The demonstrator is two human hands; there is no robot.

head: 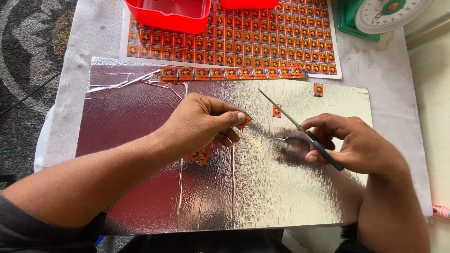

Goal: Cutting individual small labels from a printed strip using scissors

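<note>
hands cutting small orange stickers over a silver foil sheet

in the middle of the frame the left hand [201,122] pinches one small orange sticker [244,121] between thumb and fingertips, with a few more stickers [200,156] tucked under its palm. right of centre the right hand [356,144] grips black-handled scissors [300,130], blades closed and pointing to the upper left. two cut stickers [318,89] lie loose on the foil sheet [281,197]. a cut strip [229,73] lies along the foil's top edge, below the full sticker sheet [262,42], beside a red tub [171,14].
</note>
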